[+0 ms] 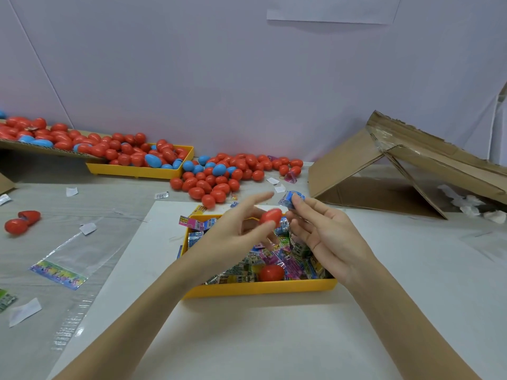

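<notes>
Eggs (pixel 16 223), two loose ones, sit far off to my left on the table (pixel 109 193), past a flat clear bag (pixel 74 250). A heap (pixel 219 176) of red and blue ones spills from the far tray (pixel 137 171) along the wall. Nearer in, my left hand (pixel 233 234) hovers over the near tray (pixel 260 287) of packets (pixel 274 256) and pinches a red egg (pixel 271 216) at its fingertips, with the forefinger sticking out free. The egg's long axis tilts up and to the right. Just above and right of its tip is the blue packet (pixel 291 200), pinched between thumb and forefinger of my right hand (pixel 326 237), whose other fingers are loose. The packet is nearly at the egg, so I judge the next move is a short drop down-left into it. Blur hides whether the shell is open. Both hands are clear of the near tray's rim, with open air above. A second egg (pixel 271 272) lies among the packets below, and a torn box (pixel 397 171) stands well off to the right.
</notes>
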Motion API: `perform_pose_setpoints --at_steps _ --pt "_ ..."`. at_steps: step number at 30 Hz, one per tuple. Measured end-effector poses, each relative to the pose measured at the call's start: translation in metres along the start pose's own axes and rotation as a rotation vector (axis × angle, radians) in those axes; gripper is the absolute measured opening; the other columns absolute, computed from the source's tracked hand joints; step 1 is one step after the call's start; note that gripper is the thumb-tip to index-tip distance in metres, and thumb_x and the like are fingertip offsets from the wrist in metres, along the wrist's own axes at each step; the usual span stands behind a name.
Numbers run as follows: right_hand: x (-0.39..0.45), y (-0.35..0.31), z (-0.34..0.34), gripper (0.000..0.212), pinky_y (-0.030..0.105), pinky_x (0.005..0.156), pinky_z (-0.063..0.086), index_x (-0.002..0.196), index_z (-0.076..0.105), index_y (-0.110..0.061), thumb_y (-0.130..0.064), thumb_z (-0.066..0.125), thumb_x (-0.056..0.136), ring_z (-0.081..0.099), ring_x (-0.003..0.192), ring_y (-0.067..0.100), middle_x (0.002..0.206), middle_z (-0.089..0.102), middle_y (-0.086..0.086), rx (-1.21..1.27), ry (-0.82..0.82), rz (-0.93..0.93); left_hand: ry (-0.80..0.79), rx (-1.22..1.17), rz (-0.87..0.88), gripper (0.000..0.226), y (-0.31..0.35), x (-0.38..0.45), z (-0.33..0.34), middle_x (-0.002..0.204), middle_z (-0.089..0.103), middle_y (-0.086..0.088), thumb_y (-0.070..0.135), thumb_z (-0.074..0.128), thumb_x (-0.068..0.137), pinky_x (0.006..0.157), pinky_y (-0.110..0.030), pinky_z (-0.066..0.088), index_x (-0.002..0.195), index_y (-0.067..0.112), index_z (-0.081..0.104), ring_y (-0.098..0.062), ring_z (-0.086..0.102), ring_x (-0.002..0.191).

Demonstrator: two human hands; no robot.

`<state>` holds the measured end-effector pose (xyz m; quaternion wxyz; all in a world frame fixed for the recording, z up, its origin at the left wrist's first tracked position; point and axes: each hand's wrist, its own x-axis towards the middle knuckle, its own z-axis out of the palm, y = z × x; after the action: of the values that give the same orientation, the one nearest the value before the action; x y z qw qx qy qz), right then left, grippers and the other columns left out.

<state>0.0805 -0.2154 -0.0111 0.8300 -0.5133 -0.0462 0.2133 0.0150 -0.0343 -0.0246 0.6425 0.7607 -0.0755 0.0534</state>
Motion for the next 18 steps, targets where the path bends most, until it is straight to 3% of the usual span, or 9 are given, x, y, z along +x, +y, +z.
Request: perform_pose_setpoints --at_steps 2,5,12,18 --pt "-0.0007 0.0004 0.0003 0.036 0.018 0.070 0.058 0.107 0.077 -0.008 -0.027 0.081 0.076 0.071 0.080 0.008 0.095 0.077 0.007 -0.046 0.015 -0.031 0.039 0.001 0.023 0.048 -0.0016 0.0002 0.0014 0.105 0.076 -0.004 0.015 0.074 0.092 0.086 -0.028 0.060 0.136 0.017 0.054 -0.019 0.076 0.092" --pt "-0.0030 0.0008 0.0027 0.034 0.018 0.071 0.057 0.104 0.078 -0.011 -0.030 0.080 0.076 0.073 0.086 0.009 0.102 0.078 0.008 -0.106 -0.018 -0.055 0.093 0.028 0.046 0.033 -0.0005 0.0010 0.0010 0.102 0.079 -0.001 0.016 0.079 0.087 0.089 -0.030 0.061 0.118 0.012 0.067 -0.018 0.077 0.092" --pt "-0.0052 -0.0010 0.0039 0.036 0.020 0.077 0.059 0.108 0.078 -0.010 -0.029 0.078 0.078 0.075 0.094 0.013 0.106 0.079 0.010 -0.189 -0.064 -0.084 0.153 -0.002 0.051 0.028 0.0050 -0.0008 0.0007 0.098 0.080 -0.001 0.014 0.078 0.090 0.079 -0.019 0.058 0.117 0.015 0.071 -0.018 0.078 0.086" --pt "-0.0043 -0.0021 0.0035 0.036 0.022 0.077 0.059 0.110 0.078 -0.010 -0.028 0.077 0.079 0.075 0.098 0.015 0.110 0.078 0.011 -0.166 -0.078 -0.065 0.154 -0.038 0.071 0.031 0.0077 -0.0014 0.0016 0.105 0.078 0.000 0.014 0.078 0.090 0.081 -0.024 0.060 0.119 0.018 0.070 -0.020 0.077 0.089"
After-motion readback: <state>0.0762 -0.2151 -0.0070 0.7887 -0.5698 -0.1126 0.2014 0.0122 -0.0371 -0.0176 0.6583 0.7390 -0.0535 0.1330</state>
